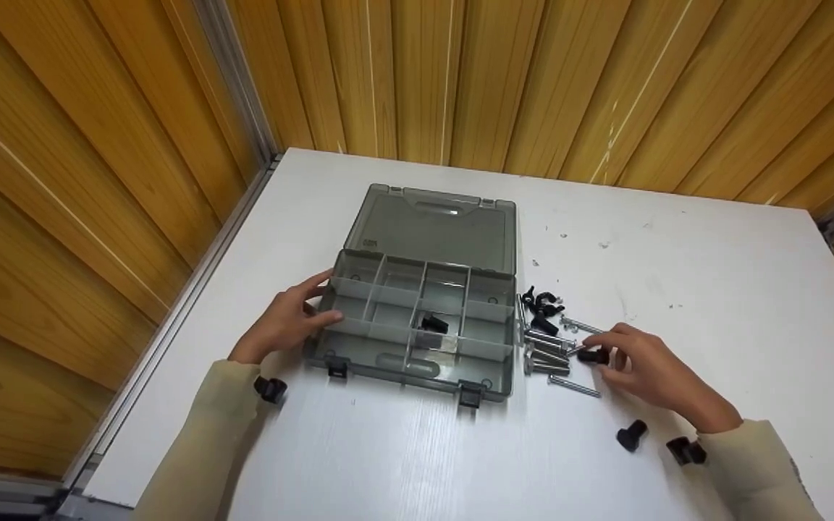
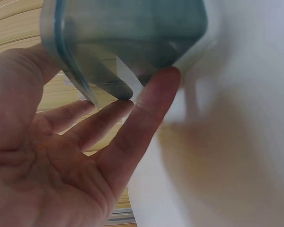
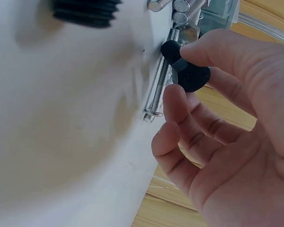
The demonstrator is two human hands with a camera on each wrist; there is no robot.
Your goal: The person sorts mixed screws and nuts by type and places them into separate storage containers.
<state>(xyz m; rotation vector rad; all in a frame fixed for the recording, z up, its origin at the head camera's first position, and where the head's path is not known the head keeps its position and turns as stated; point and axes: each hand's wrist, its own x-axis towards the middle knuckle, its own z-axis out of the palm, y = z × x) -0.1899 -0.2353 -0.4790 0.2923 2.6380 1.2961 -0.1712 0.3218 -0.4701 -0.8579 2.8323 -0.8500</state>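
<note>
A black bolt [image 3: 194, 76] could slip from a fingertip hold, or snag the loose metal screws [image 1: 551, 368] crowded beside it, as the right hand [image 1: 645, 365] hovers low over the surface [image 1: 388, 463]. The bolt sits pinched between thumb and fingers, its ribbed end poking out toward the screws. Fingers of the left hand [image 1: 285, 322] clamp the left side of an open box [image 1: 402, 378], which a hard tug could tip.

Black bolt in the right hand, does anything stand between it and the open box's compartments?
Yes: silver bolts lie on the table between the black bolt and the box, whose side wall also intervenes. The lid is folded back, leaving the compartments uncovered from above.
</note>
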